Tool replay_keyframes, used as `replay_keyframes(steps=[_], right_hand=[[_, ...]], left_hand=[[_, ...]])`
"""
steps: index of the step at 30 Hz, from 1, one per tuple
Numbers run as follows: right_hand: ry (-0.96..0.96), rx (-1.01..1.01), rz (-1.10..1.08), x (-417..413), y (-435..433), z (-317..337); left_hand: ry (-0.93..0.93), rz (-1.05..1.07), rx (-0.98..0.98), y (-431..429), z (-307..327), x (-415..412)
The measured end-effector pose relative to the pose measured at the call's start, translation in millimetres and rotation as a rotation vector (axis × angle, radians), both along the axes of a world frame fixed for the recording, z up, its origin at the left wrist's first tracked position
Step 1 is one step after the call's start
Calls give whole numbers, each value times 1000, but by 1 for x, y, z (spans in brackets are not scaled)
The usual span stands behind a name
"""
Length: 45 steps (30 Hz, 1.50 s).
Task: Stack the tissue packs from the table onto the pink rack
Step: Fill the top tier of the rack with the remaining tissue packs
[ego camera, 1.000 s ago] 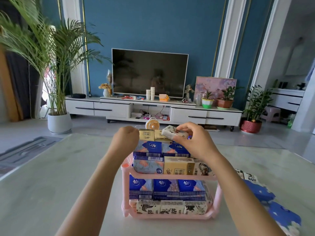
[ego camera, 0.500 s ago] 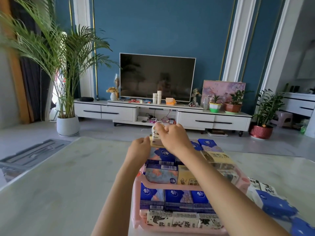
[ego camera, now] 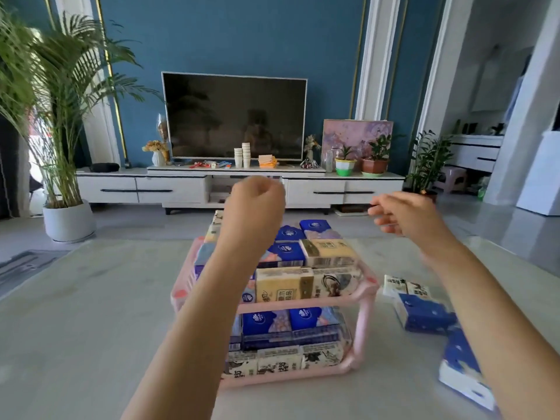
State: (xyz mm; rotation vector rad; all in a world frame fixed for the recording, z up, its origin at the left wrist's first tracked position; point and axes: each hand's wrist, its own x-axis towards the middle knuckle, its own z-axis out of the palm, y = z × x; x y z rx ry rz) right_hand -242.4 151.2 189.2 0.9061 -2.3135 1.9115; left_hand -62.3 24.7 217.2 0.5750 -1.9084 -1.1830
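**Pack set on top tier; right hand coming away bare**

- Right hand [ego camera: 403, 215]: a second ago it was pinching a tissue pack above the rack's top tier. Now it is swinging out to the right, its fingers [ego camera: 383, 228] loosely curled and carrying nothing. It is blurring with the motion.
- Left hand [ego camera: 254, 207]: it is still hovering over the rear left of the stack, balled into a fist, with nothing showing inside it.
- Pink rack [ego camera: 362, 328]: both tiers are holding packs, and the stacked packs [ego camera: 328, 253] are rising above the top rail. The newest is presumably sitting among them.
- Loose tissue packs [ego camera: 424, 316]: several are lying on the surface [ego camera: 91, 328] just right of the rack. I am judging the job well along but unfinished.
- Room: nothing is standing between the right hand and the loose packs. The nearest pack [ego camera: 463, 374] is lying toward the right edge of the surface. The tall top stack is looking easy to nudge.
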Motion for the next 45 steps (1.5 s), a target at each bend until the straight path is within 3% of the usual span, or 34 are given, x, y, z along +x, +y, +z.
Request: replay_keyframes(steps=[2,4,6,10,17,19,22,25,27,30,31,37,41,45], right_hand=[[-114,-6,-106,-30,31,-13],[-198,36,-209,-55,59,-32],[-262,123,-257,-73,81,-56],[-325,337,-256,-99,111,-111],[-63,525,-235,-150,120,-142],[13,579,-173,-172,108,-152],[1,707,-27,-206,88,-167],[-22,837,107,-235,76,-172],[17,953,186,-244,72,-171],[61,1013,257,-248,70,-175],[63,991,250,-249,71,-178],[197,847,92,-231,90,-173],[216,790,59,-207,111,-135],[335,676,-2,-174,127,-79]], left_hand=[[36,-385,265,47,5,-19],[-98,-734,447,103,-11,-39],[-290,-865,389,156,-52,-60],[-530,-623,55,200,-151,-107],[-347,-199,167,177,-171,-198],[-378,-163,75,164,-169,-242],[-622,-96,-119,141,-172,-306],[-877,-40,-181,119,-175,-348],[-1008,-89,-226,110,-182,-365],[-1214,-137,-448,110,-187,-375],[-1225,-154,-494,112,-182,-373],[-1137,-199,-338,119,-176,-353],[-913,-191,-61,128,-169,-328],[-627,-134,18,141,-106,-300]])
